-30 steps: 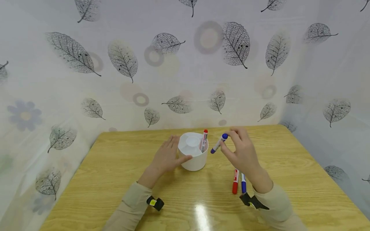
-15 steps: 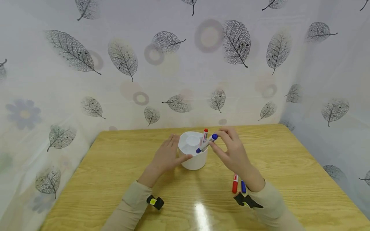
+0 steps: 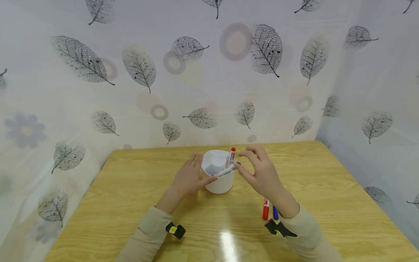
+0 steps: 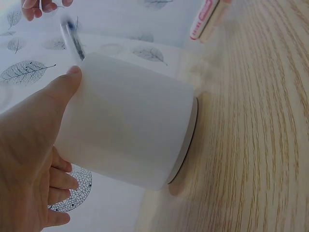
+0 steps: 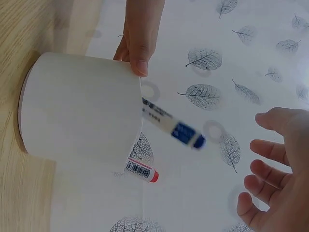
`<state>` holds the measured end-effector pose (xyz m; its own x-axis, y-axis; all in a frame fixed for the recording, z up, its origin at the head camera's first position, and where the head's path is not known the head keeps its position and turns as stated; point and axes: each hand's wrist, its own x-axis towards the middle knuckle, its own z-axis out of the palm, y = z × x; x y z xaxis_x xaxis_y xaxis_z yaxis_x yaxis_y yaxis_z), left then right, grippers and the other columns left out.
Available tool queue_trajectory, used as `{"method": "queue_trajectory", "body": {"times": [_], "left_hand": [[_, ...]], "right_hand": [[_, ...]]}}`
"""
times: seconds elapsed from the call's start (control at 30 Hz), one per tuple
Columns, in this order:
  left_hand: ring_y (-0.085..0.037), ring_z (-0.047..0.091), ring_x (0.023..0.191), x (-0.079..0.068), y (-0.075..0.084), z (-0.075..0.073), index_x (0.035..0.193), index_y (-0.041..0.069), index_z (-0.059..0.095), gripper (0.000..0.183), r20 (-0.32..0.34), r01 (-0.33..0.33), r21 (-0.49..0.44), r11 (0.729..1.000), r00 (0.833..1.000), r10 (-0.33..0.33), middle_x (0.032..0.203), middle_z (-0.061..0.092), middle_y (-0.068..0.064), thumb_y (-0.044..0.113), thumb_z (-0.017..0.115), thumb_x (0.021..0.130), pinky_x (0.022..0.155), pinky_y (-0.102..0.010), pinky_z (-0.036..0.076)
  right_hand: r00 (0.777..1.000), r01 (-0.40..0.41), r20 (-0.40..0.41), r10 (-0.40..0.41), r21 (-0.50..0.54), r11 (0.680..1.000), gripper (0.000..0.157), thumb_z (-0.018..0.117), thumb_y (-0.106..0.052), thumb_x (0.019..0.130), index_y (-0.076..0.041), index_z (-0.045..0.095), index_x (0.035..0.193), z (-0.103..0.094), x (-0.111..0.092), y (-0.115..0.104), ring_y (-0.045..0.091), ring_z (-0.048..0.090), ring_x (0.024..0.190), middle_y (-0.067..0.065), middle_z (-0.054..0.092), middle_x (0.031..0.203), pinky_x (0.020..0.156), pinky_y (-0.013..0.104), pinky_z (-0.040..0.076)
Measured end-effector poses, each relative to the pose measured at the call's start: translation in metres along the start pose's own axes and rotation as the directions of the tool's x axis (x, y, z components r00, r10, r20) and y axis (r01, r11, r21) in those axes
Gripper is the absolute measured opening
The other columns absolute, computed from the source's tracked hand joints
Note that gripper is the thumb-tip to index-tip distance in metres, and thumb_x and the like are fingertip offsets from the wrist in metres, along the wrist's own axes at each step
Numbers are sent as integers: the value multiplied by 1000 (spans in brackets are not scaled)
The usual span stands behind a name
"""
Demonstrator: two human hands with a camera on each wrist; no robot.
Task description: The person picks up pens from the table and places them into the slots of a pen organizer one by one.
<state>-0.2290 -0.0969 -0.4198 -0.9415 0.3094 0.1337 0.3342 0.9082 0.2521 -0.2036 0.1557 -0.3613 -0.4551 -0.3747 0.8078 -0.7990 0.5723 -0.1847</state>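
Note:
A white round pen holder point(image 3: 220, 185) with inner compartments stands on the table. My left hand point(image 3: 186, 179) holds its left side, the thumb lying across the front rim; in the left wrist view the fingers reach round the white wall point(image 4: 128, 121). Inside, a red-capped marker point(image 3: 231, 157) stands up near the right rim. A blue-capped marker point(image 5: 175, 125), blurred, slants out of the holder at its opening. My right hand point(image 3: 262, 173) is just right of the rim, fingers spread; the right wrist view shows a gap between its fingertips point(image 5: 263, 119) and the blue marker.
Another red marker point(image 3: 266, 210) and blue marker point(image 3: 275, 212) lie side by side on the wooden table point(image 3: 203, 233), partly under my right forearm. A leaf-patterned cloth point(image 3: 209, 83) hangs behind the table and at its sides.
My right hand has carried the blue marker left to the holder and let go of it. The marker has dropped lower and tilted flatter over the opening. My left hand stays in place.

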Motion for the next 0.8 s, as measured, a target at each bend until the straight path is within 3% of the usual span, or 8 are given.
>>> {"method": "queue_trajectory", "body": {"times": [0.23, 0.8], "left_hand": [[-32, 17, 151, 0, 0, 0, 155, 3, 19, 104, 0, -2, 1, 1000, 1000, 2, 161, 24, -17, 76, 45, 86, 125, -44, 17], [-31, 14, 152, 1, 2, 1, 156, 4, 17, 104, 1, 14, 0, 1000, 1000, -14, 161, 23, -16, 76, 45, 86, 126, -43, 15]], "right_hand": [[1000, 6, -5, -6, -60, 998, 33, 76, -14, 80, -1, 64, 107, -4, -5, 6, 27, 55, 94, 17, 59, 106, 69, 37, 51], [992, -46, 109, 70, -204, 978, 31, 81, -15, 74, -2, 64, 96, -9, -52, 60, 24, 54, 80, 14, 58, 95, 66, 39, 50]]}}
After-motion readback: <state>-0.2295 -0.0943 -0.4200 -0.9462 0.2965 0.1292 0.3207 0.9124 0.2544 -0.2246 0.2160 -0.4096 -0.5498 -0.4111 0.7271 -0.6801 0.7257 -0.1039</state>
